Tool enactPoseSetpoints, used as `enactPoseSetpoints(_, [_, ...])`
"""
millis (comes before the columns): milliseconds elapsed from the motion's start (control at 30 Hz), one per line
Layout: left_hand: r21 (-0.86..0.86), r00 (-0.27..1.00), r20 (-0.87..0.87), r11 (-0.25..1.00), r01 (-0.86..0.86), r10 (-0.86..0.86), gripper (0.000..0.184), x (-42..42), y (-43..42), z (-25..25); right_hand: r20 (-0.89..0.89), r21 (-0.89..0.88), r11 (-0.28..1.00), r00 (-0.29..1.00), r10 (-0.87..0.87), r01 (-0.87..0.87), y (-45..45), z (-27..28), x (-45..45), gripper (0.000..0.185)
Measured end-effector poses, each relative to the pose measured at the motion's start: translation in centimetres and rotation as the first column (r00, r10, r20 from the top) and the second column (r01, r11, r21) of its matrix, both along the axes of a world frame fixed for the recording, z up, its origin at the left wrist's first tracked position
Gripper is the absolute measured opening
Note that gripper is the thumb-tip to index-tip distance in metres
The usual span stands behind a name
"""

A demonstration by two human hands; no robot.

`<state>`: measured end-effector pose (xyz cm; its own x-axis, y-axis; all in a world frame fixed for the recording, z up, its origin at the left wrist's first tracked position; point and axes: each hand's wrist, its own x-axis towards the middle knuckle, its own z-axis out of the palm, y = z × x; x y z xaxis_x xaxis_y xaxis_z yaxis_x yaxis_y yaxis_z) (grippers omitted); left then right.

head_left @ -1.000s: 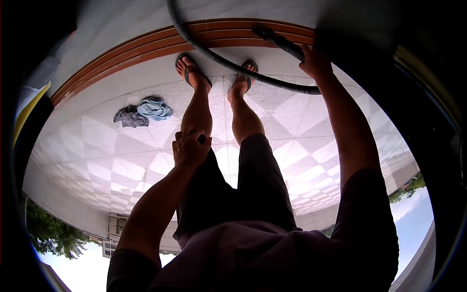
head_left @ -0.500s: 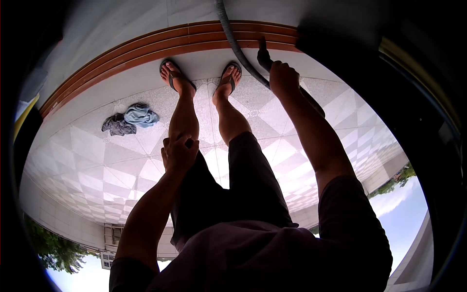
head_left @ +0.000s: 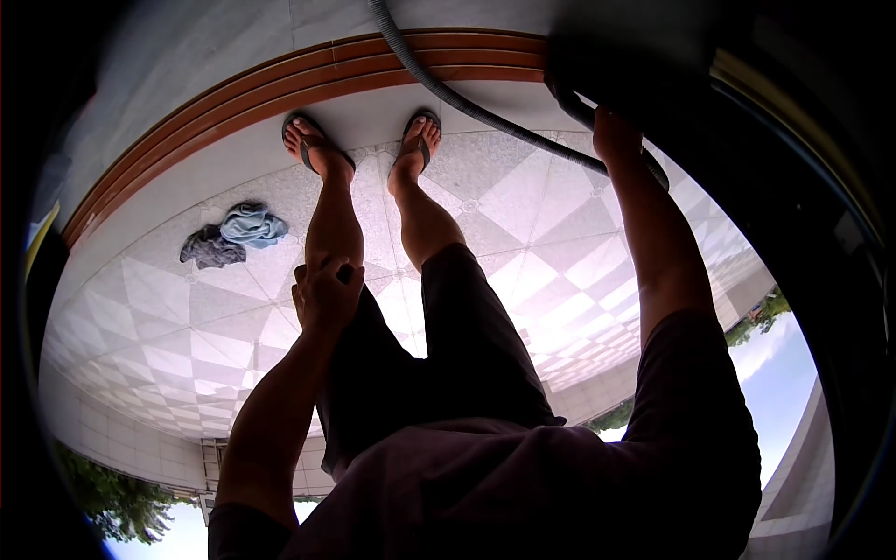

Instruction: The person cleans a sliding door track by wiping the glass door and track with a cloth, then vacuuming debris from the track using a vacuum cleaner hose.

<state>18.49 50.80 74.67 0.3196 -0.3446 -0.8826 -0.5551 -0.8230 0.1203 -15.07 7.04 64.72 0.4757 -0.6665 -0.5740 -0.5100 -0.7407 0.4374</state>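
Observation:
My right hand (head_left: 618,137) is closed round the dark handle of a vacuum hose (head_left: 485,114), close to the dark panel on the right. From the handle the ridged grey hose curves left and up across the brown-red sill track (head_left: 327,67). My left hand (head_left: 327,294) rests against my left leg near the knee, its fingers curled; whether anything is inside them is hidden. Left of my feet, a light blue cloth (head_left: 254,226) and a dark grey cloth (head_left: 212,248) lie crumpled together on the patterned tile floor.
My feet in dark flip-flops (head_left: 425,140) stand on the tiles just below the sill track. A large dark panel (head_left: 747,177) borders the right side. Pale smooth floor (head_left: 224,47) lies beyond the track.
The hose handle and my right hand moved left across the track, then back right to the dark panel. The view has shifted a little; my left hand stays at the leg.

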Motion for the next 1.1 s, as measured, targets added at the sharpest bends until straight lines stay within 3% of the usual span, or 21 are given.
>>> enactPoseSetpoints(67, [0.012,1.000,-0.011,1.000,-0.016,0.016,0.040,0.2,-0.5,-0.1,-0.100,0.037,0.999,0.995,0.016,-0.012,-0.1,0.5,1.4,0.017])
enactPoseSetpoints(100, [0.030,1.000,-0.021,0.999,-0.016,0.016,0.040,0.2,-0.8,0.0,-0.191,0.052,0.994,0.978,-0.086,0.097,0.4,0.4,2.5,0.019])
enactPoseSetpoints(233, [-0.015,0.999,0.023,0.999,-0.032,0.032,0.040,0.4,-0.7,0.2,0.090,0.028,0.949,0.944,-0.317,0.315,1.7,-1.6,5.3,0.026])
enactPoseSetpoints(333, [-0.008,0.994,-0.032,0.994,-0.107,0.106,0.047,0.7,-0.2,-0.2,0.206,0.104,0.866,0.841,-0.500,0.490,2.9,-3.6,8.3,0.033])
enactPoseSetpoints(367, [0.048,0.991,-0.058,0.992,-0.121,0.124,0.047,1.2,-0.9,0.4,0.031,0.149,0.920,0.928,-0.372,0.364,3.5,-2.7,10.5,0.034])
enactPoseSetpoints(467, [-0.058,0.976,-0.019,0.974,-0.220,0.219,0.041,0.4,0.8,0.3,-0.153,0.289,0.915,0.957,-0.246,0.281,5.3,-1.7,17.3,0.032])
enactPoseSetpoints(500, [-0.062,0.970,-0.011,0.968,-0.244,0.244,0.038,0.0,1.2,0.3,0.055,0.281,0.931,0.965,-0.257,0.232,6.6,-1.6,18.0,0.030])
enactPoseSetpoints(600, [-0.118,0.946,0.041,0.942,-0.315,0.322,0.036,-1.5,2.8,0.0,0.253,0.323,0.940,0.947,-0.197,0.109,10.0,-0.4,22.2,0.030])
enactPoseSetpoints(667, [-0.139,0.924,0.009,0.916,-0.377,0.381,0.031,-1.8,3.4,0.7,0.235,0.349,0.934,0.959,-0.160,0.070,11.8,2.2,25.6,0.021])
enactPoseSetpoints(733, [-0.147,0.917,0.030,0.910,-0.389,0.397,0.029,-2.3,4.0,0.9,0.359,0.385,0.919,0.932,-0.059,-0.090,13.4,1.9,25.7,0.020])
enactPoseSetpoints(800, [-0.043,0.891,0.041,0.892,-0.451,0.452,0.033,-2.6,5.2,0.6,0.341,0.414,0.897,0.940,0.006,-0.156,15.1,0.5,25.1,0.019])
enactPoseSetpoints(967, [-0.053,0.834,-0.009,0.833,-0.551,0.552,0.037,-1.8,7.9,-0.1,0.024,0.423,0.906,0.999,-0.039,0.025,19.0,-1.8,22.9,0.020])
enactPoseSetpoints(1067, [-0.033,0.843,-0.004,0.843,-0.537,0.537,0.038,-1.6,8.3,0.5,0.062,0.410,0.912,0.997,-0.046,0.017,18.8,-1.8,19.7,0.021])
enactPoseSetpoints(1100, [-0.046,0.842,-0.006,0.841,-0.540,0.540,0.039,-1.4,8.8,0.3,0.000,0.397,0.916,0.998,-0.066,0.060,18.2,-1.8,19.0,0.020])
